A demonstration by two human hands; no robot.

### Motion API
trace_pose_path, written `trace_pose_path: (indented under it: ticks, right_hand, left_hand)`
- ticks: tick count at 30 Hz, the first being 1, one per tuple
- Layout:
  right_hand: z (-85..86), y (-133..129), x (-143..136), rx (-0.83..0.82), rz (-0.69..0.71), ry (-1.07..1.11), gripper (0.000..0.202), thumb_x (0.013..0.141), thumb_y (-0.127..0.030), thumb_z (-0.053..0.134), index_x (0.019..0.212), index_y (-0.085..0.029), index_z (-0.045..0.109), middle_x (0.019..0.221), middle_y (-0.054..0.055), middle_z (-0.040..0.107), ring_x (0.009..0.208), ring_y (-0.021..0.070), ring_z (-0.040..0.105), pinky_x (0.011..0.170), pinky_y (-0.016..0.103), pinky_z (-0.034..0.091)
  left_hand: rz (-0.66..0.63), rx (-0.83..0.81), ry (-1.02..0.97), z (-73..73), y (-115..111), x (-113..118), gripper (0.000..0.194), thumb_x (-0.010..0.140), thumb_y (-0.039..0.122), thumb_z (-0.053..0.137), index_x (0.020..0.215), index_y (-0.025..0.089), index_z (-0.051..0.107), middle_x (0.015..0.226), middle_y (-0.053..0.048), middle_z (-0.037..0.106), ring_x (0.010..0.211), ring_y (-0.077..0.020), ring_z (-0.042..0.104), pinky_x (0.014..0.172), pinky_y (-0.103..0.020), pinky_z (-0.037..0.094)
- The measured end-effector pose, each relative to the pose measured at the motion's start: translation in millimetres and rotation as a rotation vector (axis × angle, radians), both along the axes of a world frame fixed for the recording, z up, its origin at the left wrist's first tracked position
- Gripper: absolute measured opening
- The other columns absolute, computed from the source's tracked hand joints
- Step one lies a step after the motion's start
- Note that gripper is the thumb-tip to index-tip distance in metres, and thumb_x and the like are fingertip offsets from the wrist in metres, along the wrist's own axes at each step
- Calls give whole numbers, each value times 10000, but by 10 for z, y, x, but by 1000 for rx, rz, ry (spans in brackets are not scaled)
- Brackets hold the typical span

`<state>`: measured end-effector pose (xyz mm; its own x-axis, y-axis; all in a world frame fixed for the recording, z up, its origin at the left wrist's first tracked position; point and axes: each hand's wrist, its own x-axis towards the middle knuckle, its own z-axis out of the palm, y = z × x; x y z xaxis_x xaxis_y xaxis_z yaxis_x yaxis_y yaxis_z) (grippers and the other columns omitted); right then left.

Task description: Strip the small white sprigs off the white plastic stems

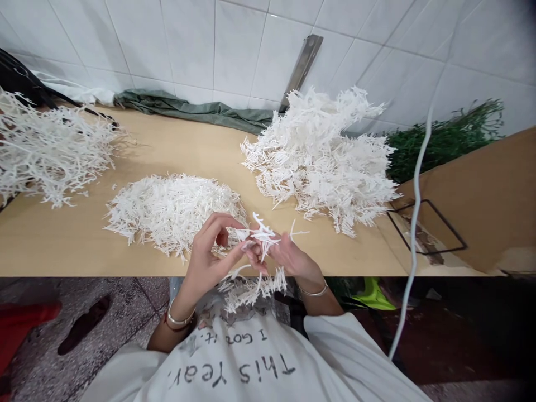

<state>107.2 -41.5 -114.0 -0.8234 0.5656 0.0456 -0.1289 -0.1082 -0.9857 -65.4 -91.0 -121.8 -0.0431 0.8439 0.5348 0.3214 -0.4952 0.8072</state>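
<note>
Head view, and your 2 hands meet just past the near edge of the long, tan, wood-toned tabletop (180, 139). Your left hand (208, 251) comes in with its thumb and forefinger drawn narrow, tips at the near end of a small cluster of thin, white, branching, plastic-looking sprigs (264, 237). Whether those tips actually grip it, you can't tell from here. Your right hand (295, 258) sits opposite, fingers curled in behind the cluster, which lies against them, so the sprigs are right there between your 2 hands. Below hangs a longer, feathery white strand (253, 290), in front of your white printed shirt (234, 368); what supports it is hidden.

Just beyond your left hand spreads a low, oval heap of short white sprigs (176, 212). Farther out on your right rises a taller, fluffier mound of white sprigs (322, 162), and on your far left there's a loose, open tangle of white branches (50, 151). Past the mound, dark green, fine-leaved foliage (444, 139) sits beside a brown cardboard box (486, 190).
</note>
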Motion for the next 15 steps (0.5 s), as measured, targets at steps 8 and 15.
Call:
trace_pose_path:
  ticks: [8, 15]
  right_hand:
    - [-70, -159, 4, 228, -525, -159, 427, 898, -590, 399, 872, -203, 580, 676, 9, 522, 610, 146, 491, 650, 295, 449]
    - [33, -147, 26, 431, -480, -231, 346, 917, -473, 447, 759, -193, 576, 611, -5, 492, 608, 137, 484, 637, 277, 416]
  left_hand:
    - [-138, -280, -125, -67, -38, 18, 227, 929, 351, 509, 771, 189, 492, 637, 33, 431, 573, -95, 397, 546, -244, 326]
    - [-118, -220, -112, -53, -67, 107, 318, 980, 337, 400, 725, 175, 501, 646, 10, 493, 587, -99, 437, 568, -246, 345]
